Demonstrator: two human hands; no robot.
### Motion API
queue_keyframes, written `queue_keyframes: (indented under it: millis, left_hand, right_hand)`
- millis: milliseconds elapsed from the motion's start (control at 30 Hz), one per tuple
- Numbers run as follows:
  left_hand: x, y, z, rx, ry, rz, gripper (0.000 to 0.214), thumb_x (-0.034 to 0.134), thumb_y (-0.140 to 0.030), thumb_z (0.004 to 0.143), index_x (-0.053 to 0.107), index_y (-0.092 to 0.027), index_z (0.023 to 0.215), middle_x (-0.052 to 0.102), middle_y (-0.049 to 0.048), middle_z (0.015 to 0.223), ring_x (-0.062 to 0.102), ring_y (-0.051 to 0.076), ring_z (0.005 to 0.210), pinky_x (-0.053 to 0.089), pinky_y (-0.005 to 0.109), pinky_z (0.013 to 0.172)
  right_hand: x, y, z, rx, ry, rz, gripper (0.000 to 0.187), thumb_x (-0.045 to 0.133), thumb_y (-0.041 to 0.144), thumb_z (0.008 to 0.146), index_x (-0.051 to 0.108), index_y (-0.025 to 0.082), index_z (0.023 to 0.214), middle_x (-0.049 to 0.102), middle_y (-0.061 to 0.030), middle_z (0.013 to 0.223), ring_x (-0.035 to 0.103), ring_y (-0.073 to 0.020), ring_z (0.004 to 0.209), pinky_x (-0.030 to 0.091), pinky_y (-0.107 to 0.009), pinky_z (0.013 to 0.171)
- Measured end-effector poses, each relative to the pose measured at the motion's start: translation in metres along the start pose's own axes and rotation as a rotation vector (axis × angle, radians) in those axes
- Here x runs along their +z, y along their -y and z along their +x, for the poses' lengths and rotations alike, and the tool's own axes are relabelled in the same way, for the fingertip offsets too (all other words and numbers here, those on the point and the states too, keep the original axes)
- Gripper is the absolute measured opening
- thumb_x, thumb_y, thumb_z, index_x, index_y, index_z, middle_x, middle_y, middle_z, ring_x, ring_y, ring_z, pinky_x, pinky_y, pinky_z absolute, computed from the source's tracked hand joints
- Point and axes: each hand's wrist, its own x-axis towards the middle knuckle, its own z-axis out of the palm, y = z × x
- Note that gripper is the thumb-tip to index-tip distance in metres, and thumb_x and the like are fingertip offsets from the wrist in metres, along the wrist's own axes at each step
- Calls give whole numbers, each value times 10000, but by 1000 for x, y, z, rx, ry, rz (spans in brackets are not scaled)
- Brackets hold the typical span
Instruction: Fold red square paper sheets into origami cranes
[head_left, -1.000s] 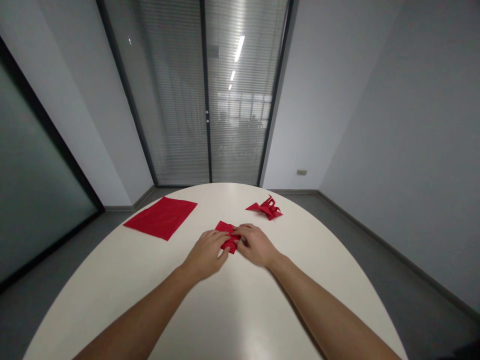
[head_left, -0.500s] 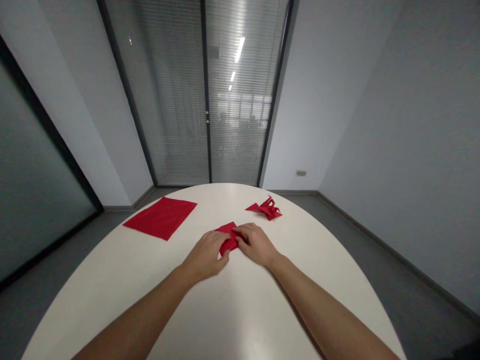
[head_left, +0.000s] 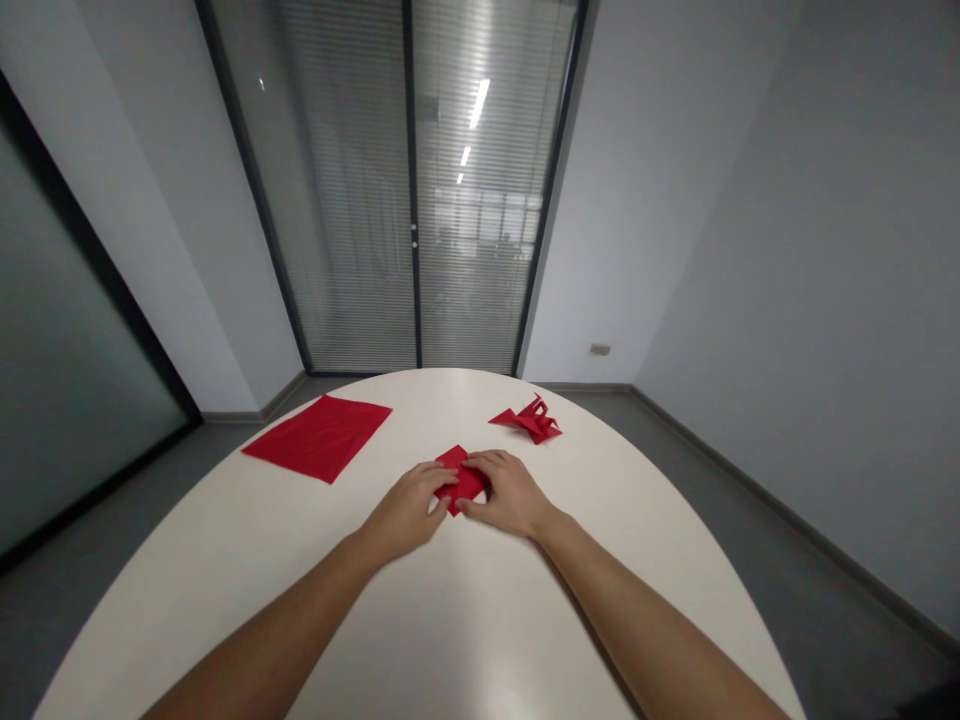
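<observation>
A small piece of folded red paper lies on the white table, one corner pointing away from me and one toward me. My left hand holds its left side, fingertips on top and thumb at the near left edge. At the right edge, my right hand curls round the paper, with its fingers along the far right side and its thumb near the front corner. Both hands partly cover the paper, so some of its folds are hidden.
A larger flat sheet of red paper lies on the far left of the round white table. Some red folded paper cranes, close together, sit at the far right. Beyond the table are glass doors with blinds.
The folded paper has turned slightly so its corners point toward and away from me. My right thumb has moved left and nearer, to the front corner; the left hand has shifted little.
</observation>
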Motion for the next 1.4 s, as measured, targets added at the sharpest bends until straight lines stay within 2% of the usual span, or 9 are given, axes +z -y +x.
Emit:
queue_keyframes:
  millis: [167, 267, 400, 600, 767, 867, 1033, 1400]
  left_hand:
    - [2, 4, -1, 1, -28, 19, 382, 614, -98, 818, 667, -203, 1181, 680, 104, 1269, 610, 266, 1188, 484, 484, 1064]
    - [2, 5, -2, -20, -38, 51, 472, 639, -132, 806, 622, -198, 1273, 644, 121, 1328, 592, 285, 1221, 470, 499, 1073]
    - [1, 1, -3, -29, -26, 75, 604, 650, -152, 799, 534, -201, 1390, 599, 123, 1394, 568, 296, 1229, 463, 505, 1064]
    - [-1, -2, -2, -59, -36, 60, 566, 639, -217, 856, 499, -200, 1404, 654, 119, 1267, 584, 284, 1139, 491, 480, 1003]
    - [1, 1, -1, -83, -48, 38, 530, 619, -251, 893, 485, -198, 1402, 618, 131, 1311, 562, 290, 1189, 461, 506, 1045]
    - [2, 2, -1, -95, -77, 19, 492, 593, -227, 900, 492, -201, 1382, 603, 128, 1309, 556, 281, 1198, 451, 510, 1062]
    - [1, 2, -1, -129, -111, 2, 464, 550, -175, 893, 500, -177, 1354, 596, 126, 1270, 552, 268, 1203, 452, 491, 1075]
    - [1, 4, -1, -164, -107, -27, 498, 476, -47, 824, 529, -169, 1303, 601, 110, 1261, 554, 238, 1200, 443, 454, 1091]
  right_hand:
    - [1, -1, -1, -36, 20, 28, 709, 771, 457, 747, 575, 170, 1365, 642, -140, 1325, 567, -314, 1216, 386, -499, 1086]
    - [0, -1, -2, -72, 23, 68, 778, 772, 416, 748, 494, 178, 1435, 622, -146, 1351, 555, -315, 1243, 368, -506, 1102]
    - [-1, 0, -2, -59, 11, 109, 825, 754, 458, 779, 427, 162, 1476, 577, -170, 1389, 546, -318, 1259, 381, -501, 1098]
    - [-4, 1, -1, -53, -4, 159, 654, 736, 351, 793, 506, 161, 1375, 631, -143, 1264, 600, -289, 1142, 447, -450, 1024]
    - [-4, 3, -1, -27, 8, 184, 523, 703, 278, 791, 542, 166, 1277, 674, -108, 1118, 629, -248, 971, 484, -394, 895]
    - [-5, 4, -1, -1, 6, 200, 482, 682, 232, 777, 544, 169, 1234, 686, -84, 1039, 620, -219, 866, 482, -352, 811]
    - [-6, 5, -1, 5, 7, 224, 497, 654, 204, 781, 532, 177, 1262, 679, -59, 997, 601, -195, 814, 467, -317, 754]
    - [-6, 6, -1, 90, 42, 209, 204, 635, 231, 810, 596, 196, 1007, 621, 6, 815, 540, -156, 701, 404, -268, 644]
